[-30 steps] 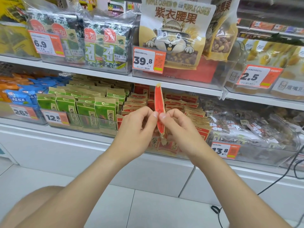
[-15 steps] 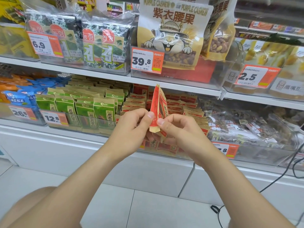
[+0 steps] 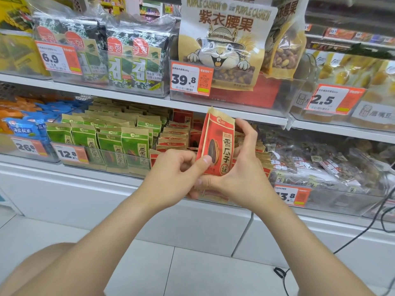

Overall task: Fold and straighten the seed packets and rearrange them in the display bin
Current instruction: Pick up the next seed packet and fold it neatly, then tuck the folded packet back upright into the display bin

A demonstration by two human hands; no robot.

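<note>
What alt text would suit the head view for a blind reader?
Two bare hands hold a red seed packet nearly upright before a shop shelf, the left hand pinching its lower left, the right hand along its right side. Behind it are more red packets, green packets to their left.

**Seed packet held up before shop shelves**

Both hands, left hand (image 3: 173, 174) and right hand (image 3: 241, 176), hold one seed packet (image 3: 218, 144) upright in front of the middle bin (image 3: 213, 199). More packets stand in the left bin (image 3: 111, 160), and bagged snacks lie in the right bin (image 3: 342, 199). A cashew bag (image 3: 224, 39) stands on the shelf (image 3: 128, 97) above.
</note>
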